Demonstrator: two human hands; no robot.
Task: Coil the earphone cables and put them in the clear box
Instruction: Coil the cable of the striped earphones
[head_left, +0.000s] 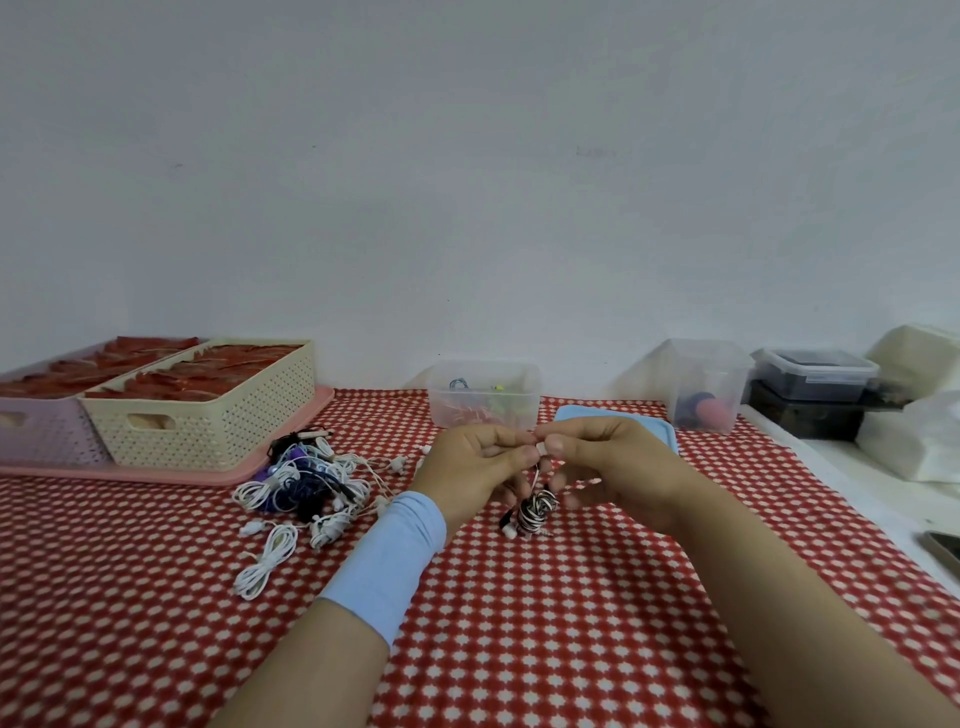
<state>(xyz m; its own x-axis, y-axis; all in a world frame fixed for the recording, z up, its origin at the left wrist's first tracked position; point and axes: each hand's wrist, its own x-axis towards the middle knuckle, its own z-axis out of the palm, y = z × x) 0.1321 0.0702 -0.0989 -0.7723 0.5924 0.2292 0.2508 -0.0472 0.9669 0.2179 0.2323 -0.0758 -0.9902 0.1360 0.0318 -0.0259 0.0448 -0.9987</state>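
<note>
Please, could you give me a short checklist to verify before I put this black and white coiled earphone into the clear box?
1. Black and white coil wound up: ok, it hangs as a tight bundle.
2. Grip: ok, the left hand and right hand both pinch its cable above the bundle.
3. Cable end tucked in: not ok, it runs up from the bundle to the fingers.
4. Clear box open: ok, the blue lid lies beside it.
5. Room in the box: ok, only a few things show inside.
6. Path: ok, the box stands just behind the hands.
</note>
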